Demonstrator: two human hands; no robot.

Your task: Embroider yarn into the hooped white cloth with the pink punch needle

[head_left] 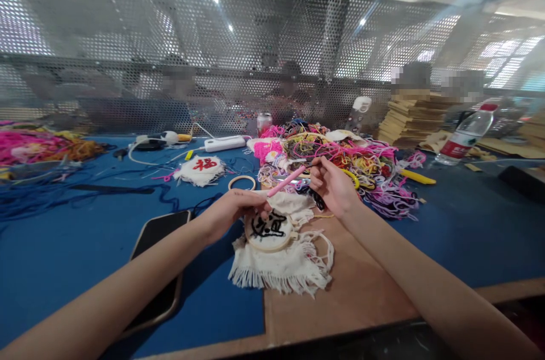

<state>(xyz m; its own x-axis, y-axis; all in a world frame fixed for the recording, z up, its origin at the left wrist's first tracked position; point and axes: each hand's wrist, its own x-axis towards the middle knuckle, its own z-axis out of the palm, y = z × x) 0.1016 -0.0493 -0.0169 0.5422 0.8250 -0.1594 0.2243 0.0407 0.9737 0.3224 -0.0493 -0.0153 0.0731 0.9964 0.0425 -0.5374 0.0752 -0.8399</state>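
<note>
Held slantwise above the table is a pink pen-shaped tool (286, 181), which looks like a punch needle. My left hand (238, 209) has its fingers closed around the lower end. My right hand (330, 181) is pinched close to the upper end; whether it holds a thread or the thin tip is too small to make out. Below the hands lies a round embroidery hoop (269, 247) with white fringed cloth (279, 270) stretched in it. Black yarn stitching (272, 226) forms a character on the cloth, partly covered by my left fingers.
A tangled heap of coloured yarn (332, 150) lies behind the hands. A phone (159, 258) rests left, with an empty hoop (242, 183) and a white piece with a red character (200, 170) beyond. A water bottle (466, 135) and stacked brown packets (409, 116) stand right.
</note>
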